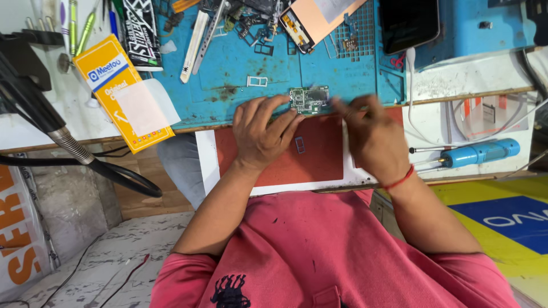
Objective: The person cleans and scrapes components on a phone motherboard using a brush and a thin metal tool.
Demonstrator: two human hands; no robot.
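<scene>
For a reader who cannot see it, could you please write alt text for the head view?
Two bare hands, left hand and blurred right hand, meet at a small green circuit board on a blue work mat, a blue screwdriver lying to the right.

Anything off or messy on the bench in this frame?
The yellow packet hangs tilted over the bench edge at the left. Dark stains mark the blue mat by the green circuit board, which the left hand steadies. The right hand is blurred.
</scene>
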